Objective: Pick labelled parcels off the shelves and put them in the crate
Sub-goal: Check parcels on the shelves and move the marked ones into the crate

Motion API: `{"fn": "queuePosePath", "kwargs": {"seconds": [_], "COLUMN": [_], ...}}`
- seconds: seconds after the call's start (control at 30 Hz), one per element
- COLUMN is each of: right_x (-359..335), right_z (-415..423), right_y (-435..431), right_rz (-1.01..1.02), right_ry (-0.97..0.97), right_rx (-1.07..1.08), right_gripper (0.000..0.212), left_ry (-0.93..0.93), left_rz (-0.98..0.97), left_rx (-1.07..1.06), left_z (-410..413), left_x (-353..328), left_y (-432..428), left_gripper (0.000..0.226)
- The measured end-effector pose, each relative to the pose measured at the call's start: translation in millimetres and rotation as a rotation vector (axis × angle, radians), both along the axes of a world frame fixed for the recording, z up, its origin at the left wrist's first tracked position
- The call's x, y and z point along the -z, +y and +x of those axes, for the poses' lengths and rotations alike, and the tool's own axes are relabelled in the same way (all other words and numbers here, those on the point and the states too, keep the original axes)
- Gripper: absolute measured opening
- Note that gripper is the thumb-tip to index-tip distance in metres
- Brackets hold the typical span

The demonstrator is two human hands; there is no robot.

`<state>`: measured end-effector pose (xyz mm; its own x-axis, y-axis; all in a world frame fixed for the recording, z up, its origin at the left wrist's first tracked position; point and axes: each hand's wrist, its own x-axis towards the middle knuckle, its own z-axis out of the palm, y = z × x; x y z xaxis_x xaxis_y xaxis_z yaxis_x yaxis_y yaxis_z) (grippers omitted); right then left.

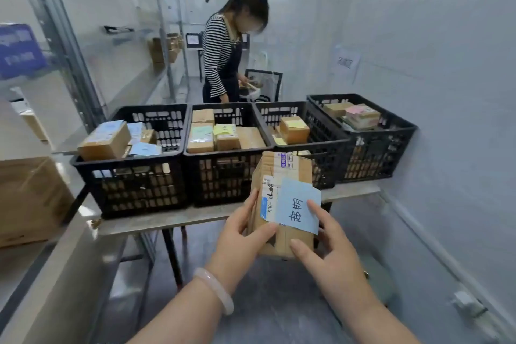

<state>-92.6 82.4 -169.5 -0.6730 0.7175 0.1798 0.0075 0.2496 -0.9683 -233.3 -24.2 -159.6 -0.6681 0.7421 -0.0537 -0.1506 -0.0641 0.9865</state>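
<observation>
I hold a brown cardboard parcel (282, 176) in front of me, above the near edge of a table. A blue note with handwritten characters (297, 205) is stuck on its top beside a white shipping label. My left hand (243, 237) grips the parcel's left side, thumb on top. My right hand (326, 248) holds the right near corner, with the forefinger lying on the blue note. Several black plastic crates stand in a row on the table; the leftmost crate (131, 184) holds parcels with blue notes, the middle crate (223, 176) parcels with yellow and green notes.
Two more black crates (326, 145) (377, 148) stand to the right against the wall. A person in a striped top (223, 56) stands behind the table. Metal shelves (83, 45) with boxes run along the left; a large carton (28, 198) sits at left.
</observation>
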Motion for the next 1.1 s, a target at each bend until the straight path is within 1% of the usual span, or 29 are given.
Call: {"fn": "queuePosePath", "kwargs": {"seconds": [0.17, 0.3, 0.4, 0.53, 0.7, 0.9, 1.1], "right_x": [-9.2, -21.6, -36.3, -45.7, -47.6, -42.2, -57.5], "right_z": [142.3, 255.5, 332.1, 417.0, 479.4, 518.3, 553.9], "right_y": [14.6, 6.7, -4.4, -24.2, -40.9, -42.6, -38.8], "right_rz": [0.043, 0.035, 0.061, 0.086, 0.057, 0.03, 0.011], "right_ry": [-0.05, -0.045, -0.042, -0.112, -0.077, -0.072, -0.032], "right_rx": [0.268, 0.505, 0.679, 0.898, 1.103, 1.307, 1.526], "right_gripper": [0.069, 0.067, 0.066, 0.066, 0.065, 0.067, 0.059], "left_ry": [0.005, 0.015, -0.006, -0.031, 0.005, 0.037, 0.168], "left_rz": [0.007, 0.038, 0.068, 0.057, 0.046, 0.069, 0.084], "left_rx": [0.234, 0.498, 0.648, 0.861, 1.073, 1.313, 1.658], "left_z": [119.8, 225.7, 301.9, 389.3, 464.7, 517.4, 571.5], "left_x": [-3.4, -18.4, -30.3, -41.5, -45.0, -41.6, -42.9], "left_y": [52.7, 85.7, 103.2, 118.2, 137.9, 168.8, 199.9], "left_gripper": [0.066, 0.056, 0.057, 0.06, 0.063, 0.06, 0.064]}}
